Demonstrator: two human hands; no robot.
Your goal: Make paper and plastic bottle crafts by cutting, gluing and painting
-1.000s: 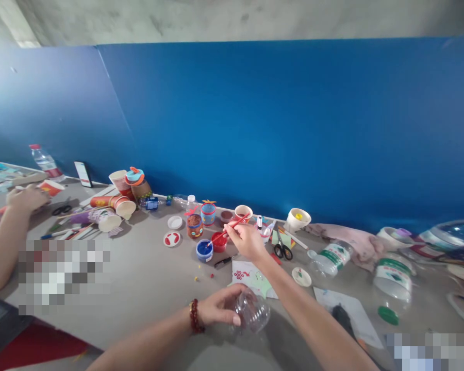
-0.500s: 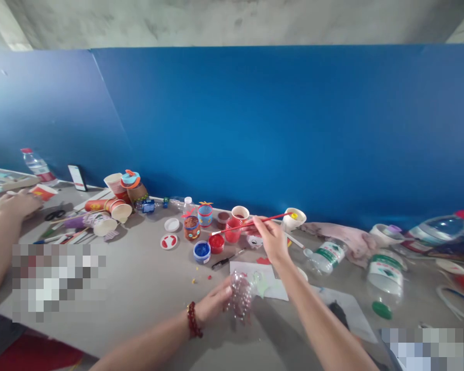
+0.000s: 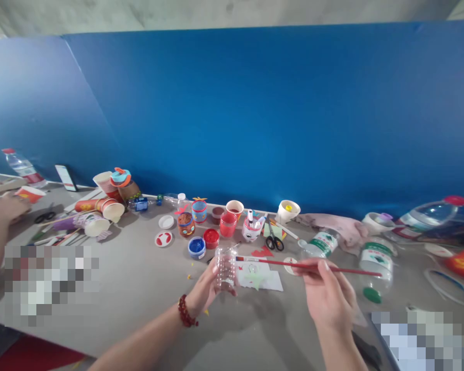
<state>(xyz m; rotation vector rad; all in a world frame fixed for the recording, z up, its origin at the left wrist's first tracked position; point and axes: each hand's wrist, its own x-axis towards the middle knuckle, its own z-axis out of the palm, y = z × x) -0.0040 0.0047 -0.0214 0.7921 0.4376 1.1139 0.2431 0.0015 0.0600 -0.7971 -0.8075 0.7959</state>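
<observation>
My left hand (image 3: 205,286), with a dark red bead bracelet on its wrist, is closed around a clear plastic bottle piece (image 3: 226,269) with a dotted surface, holding it above the table. In my right hand (image 3: 328,296) is a red paintbrush (image 3: 272,261), pinched along its handle and lying nearly level. Its bristle end points left and is close to the bottle piece; whether they touch I cannot tell. Beyond my left hand stand an open jar of blue paint (image 3: 197,248) and one of red paint (image 3: 211,238). White paper (image 3: 272,281) with a pale green shape lies between my hands.
Decorated cups, a white pen holder (image 3: 251,231), black scissors (image 3: 274,242) and a white cup (image 3: 288,212) line the back by the blue panel (image 3: 232,113). Plastic bottles (image 3: 377,265) lie at right. Paper cups (image 3: 112,210) and another person's hand (image 3: 5,206) are at left.
My right hand has come down and right from beside the white cup, bringing the paintbrush's bristle end near the bottle piece. The bottle piece has risen slightly, moved left and turned more upright.
</observation>
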